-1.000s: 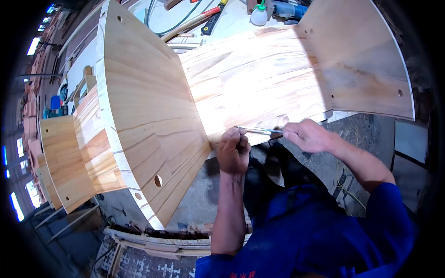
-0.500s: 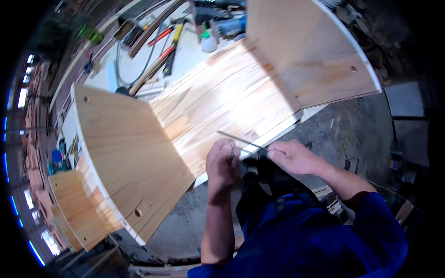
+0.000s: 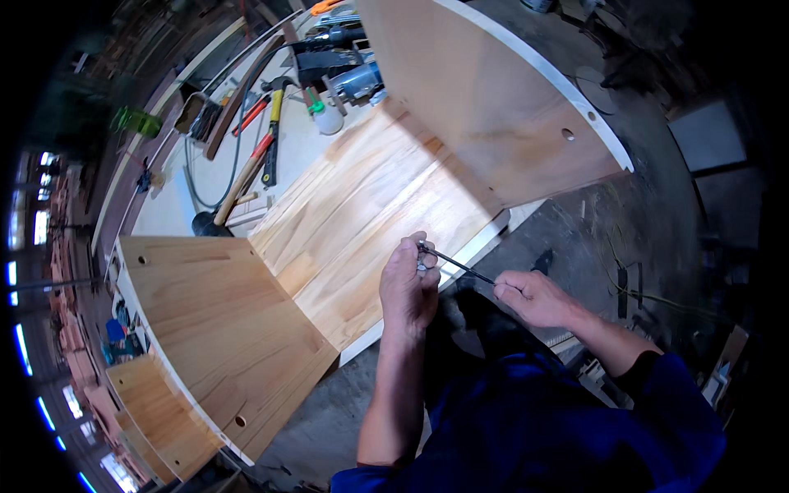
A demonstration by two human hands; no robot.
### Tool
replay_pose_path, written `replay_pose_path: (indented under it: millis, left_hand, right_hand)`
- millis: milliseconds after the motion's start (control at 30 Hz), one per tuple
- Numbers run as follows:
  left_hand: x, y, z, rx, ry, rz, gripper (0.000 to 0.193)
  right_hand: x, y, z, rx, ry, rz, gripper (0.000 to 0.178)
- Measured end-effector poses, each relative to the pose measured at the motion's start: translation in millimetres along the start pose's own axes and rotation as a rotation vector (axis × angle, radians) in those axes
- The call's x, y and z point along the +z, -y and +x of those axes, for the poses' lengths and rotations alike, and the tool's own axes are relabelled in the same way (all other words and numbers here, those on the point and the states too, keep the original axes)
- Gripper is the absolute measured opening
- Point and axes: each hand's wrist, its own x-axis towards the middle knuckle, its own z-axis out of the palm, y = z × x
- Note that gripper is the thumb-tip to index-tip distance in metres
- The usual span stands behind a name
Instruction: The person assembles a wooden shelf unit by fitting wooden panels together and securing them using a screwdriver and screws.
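Your left hand point(image 3: 408, 289) sits at the near edge of the flat wooden board point(image 3: 370, 218), its fingers pinched around a small metal piece at the tip of a thin rod point(image 3: 459, 266). Your right hand point(image 3: 534, 297), just off the board's near edge, has its fingers closed on the rod's other end. Two side panels stand up from the board's ends, each with small holes. Beyond the board's far edge, a hammer point(image 3: 274, 123) lies on the surface point(image 3: 300, 156)
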Motion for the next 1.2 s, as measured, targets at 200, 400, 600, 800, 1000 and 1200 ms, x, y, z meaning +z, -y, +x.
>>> replay_pose_path:
  millis: [200, 400, 600, 800, 1000, 1200]
  left_hand:
    - [6, 7, 16, -0.066, 0.09, 0.006, 0.024]
    - [-6, 13, 28, -0.102, 0.204, -0.015, 0.025]
    - [-2, 12, 28, -0.227, 0.119, -0.026, 0.015]
    - [-4, 11, 29, -0.228, 0.121, -0.127, 0.015]
    - [-18, 12, 35, -0.153, 0.172, 0.038, 0.025]
    - [-10, 9, 35, -0.127, 0.238, 0.197, 0.029]
  right_hand:
    - [19, -15, -20, 0.067, -0.131, 0.082, 0.028]
    - [39, -10, -25, 0.229, -0.214, 0.153, 0.025]
    - [53, -13, -29, 0.193, -0.306, 0.105, 0.025]
    - [53, -12, -29, 0.144, -0.414, 0.085, 0.025]
    - [49, -15, -31, 0.108, -0.407, 0.005, 0.023]
    - [44, -16, -30, 0.09, -0.387, 0.007, 0.023]
